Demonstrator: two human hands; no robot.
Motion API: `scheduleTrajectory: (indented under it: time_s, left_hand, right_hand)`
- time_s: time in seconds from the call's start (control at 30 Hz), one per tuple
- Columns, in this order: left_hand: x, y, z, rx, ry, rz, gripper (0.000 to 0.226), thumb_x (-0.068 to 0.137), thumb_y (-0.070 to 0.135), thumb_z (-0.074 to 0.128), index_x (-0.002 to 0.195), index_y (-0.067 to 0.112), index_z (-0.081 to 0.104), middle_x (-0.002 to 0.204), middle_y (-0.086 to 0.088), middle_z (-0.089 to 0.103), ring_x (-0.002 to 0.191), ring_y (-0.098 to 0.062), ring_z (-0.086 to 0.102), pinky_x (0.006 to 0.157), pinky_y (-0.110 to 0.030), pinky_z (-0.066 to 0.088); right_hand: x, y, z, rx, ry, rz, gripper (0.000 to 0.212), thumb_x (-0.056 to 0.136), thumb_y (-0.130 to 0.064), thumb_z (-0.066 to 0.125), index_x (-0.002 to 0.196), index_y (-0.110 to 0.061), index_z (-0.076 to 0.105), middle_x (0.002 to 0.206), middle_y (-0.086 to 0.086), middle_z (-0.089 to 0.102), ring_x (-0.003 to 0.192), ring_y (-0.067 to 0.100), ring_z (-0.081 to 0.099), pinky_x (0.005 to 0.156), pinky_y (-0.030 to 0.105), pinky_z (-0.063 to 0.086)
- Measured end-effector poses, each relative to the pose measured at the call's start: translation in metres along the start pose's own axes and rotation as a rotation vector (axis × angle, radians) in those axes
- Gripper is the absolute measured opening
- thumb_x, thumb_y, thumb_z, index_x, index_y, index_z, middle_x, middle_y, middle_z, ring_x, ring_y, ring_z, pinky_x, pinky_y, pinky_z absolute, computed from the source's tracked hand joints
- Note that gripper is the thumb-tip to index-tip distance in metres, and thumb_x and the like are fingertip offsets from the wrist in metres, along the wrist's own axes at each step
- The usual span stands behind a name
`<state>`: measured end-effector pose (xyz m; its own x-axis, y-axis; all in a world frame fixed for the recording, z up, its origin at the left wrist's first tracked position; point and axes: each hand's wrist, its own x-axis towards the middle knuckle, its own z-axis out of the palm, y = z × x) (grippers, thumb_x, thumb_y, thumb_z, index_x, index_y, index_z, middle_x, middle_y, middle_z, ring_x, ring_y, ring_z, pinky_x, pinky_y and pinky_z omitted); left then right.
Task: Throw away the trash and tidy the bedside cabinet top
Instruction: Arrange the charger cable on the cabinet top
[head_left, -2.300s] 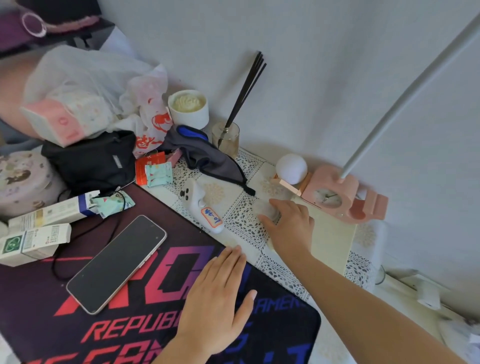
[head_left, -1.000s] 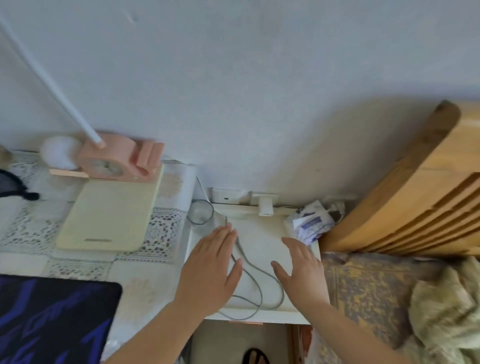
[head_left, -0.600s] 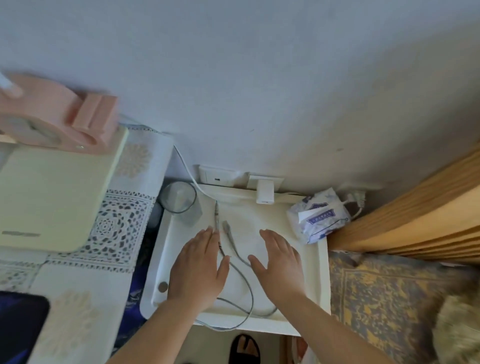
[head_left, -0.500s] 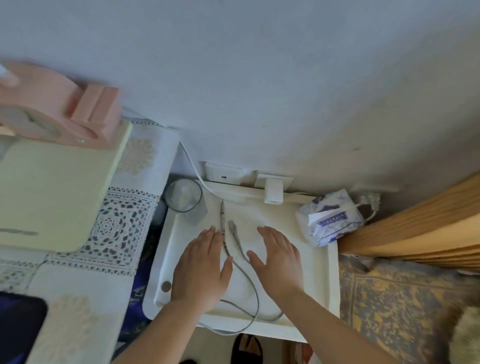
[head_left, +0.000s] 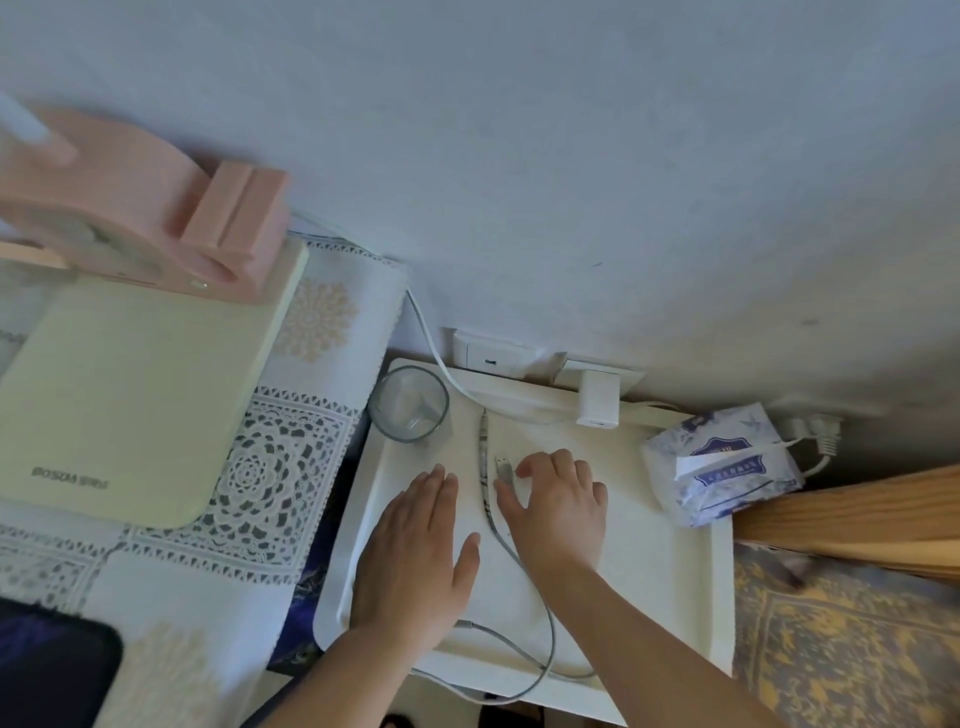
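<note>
The white bedside cabinet top (head_left: 675, 597) has a raised rim. My left hand (head_left: 415, 556) lies flat on it, fingers together, holding nothing. My right hand (head_left: 558, 506) rests beside it with fingers curled; thumb and index finger pinch the USB plug of a grey cable (head_left: 503, 467). The cable runs under that hand and loops over the front edge. A second thin lead (head_left: 483, 457) lies between my hands. An empty clear glass (head_left: 410, 402) stands at the back left corner, and a blue-and-white tissue pack (head_left: 722, 467) lies at the back right.
A white charger (head_left: 597, 400) sits in the wall socket behind the top. To the left is a lace-covered desk (head_left: 291, 467) with a cream pad (head_left: 130, 389) and a pink lamp base (head_left: 156, 208). A wooden headboard (head_left: 857, 509) and patterned bedding (head_left: 841, 649) are on the right.
The view swung from the cluttered desk to the cabinet top. Both hands came down on it. My right hand's fingers have since curled and closed on the cable's plug.
</note>
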<state>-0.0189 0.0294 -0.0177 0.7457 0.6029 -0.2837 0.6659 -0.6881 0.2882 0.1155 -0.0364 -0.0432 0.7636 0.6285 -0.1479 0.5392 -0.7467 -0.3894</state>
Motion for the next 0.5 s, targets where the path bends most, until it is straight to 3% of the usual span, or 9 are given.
scheduleTrajectory:
  time_s: [0.13,0.23,0.37,0.5]
  left_hand:
    - [-0.003,-0.004,0.002,0.024,-0.021,0.022,0.064,0.095,0.047,0.024,0.149,0.015,0.012,0.16,-0.002,0.012,0.146,-0.014,0.01,0.115,-0.026,0.001]
    - [-0.003,0.002,-0.002,0.014,-0.027,0.019,0.064,0.095,0.045,0.031,0.148,0.012,0.019,0.158,-0.004,0.019,0.145,-0.017,0.017,0.115,-0.028,0.006]
    - [-0.003,0.01,-0.003,0.006,-0.042,0.043,0.063,0.094,0.043,0.034,0.147,0.011,0.022,0.157,-0.006,0.022,0.144,-0.018,0.02,0.115,-0.03,0.007]
    - [-0.001,0.018,-0.007,0.072,-0.04,0.063,0.059,0.091,0.043,0.037,0.138,0.008,0.044,0.146,-0.009,0.044,0.134,-0.022,0.042,0.111,-0.037,0.028]
  right_hand:
    - [-0.006,0.0,-0.009,0.215,-0.006,0.121,0.015,0.083,-0.036,0.061,0.085,-0.022,0.066,0.084,-0.009,0.066,0.082,0.014,0.06,0.078,0.03,0.039]
    - [-0.01,0.0,-0.024,0.488,-0.009,0.296,0.006,0.082,-0.031,0.063,0.081,-0.025,0.064,0.077,-0.014,0.068,0.075,0.003,0.063,0.073,0.029,0.051]
    - [-0.01,0.006,-0.04,0.728,0.01,0.453,0.007,0.08,-0.023,0.067,0.081,-0.025,0.061,0.074,-0.01,0.069,0.071,0.001,0.064,0.067,0.026,0.053]
    - [-0.011,0.016,-0.046,0.879,-0.002,0.582,0.019,0.081,-0.022,0.065,0.099,-0.028,0.062,0.083,-0.012,0.068,0.069,-0.003,0.062,0.055,0.009,0.042]
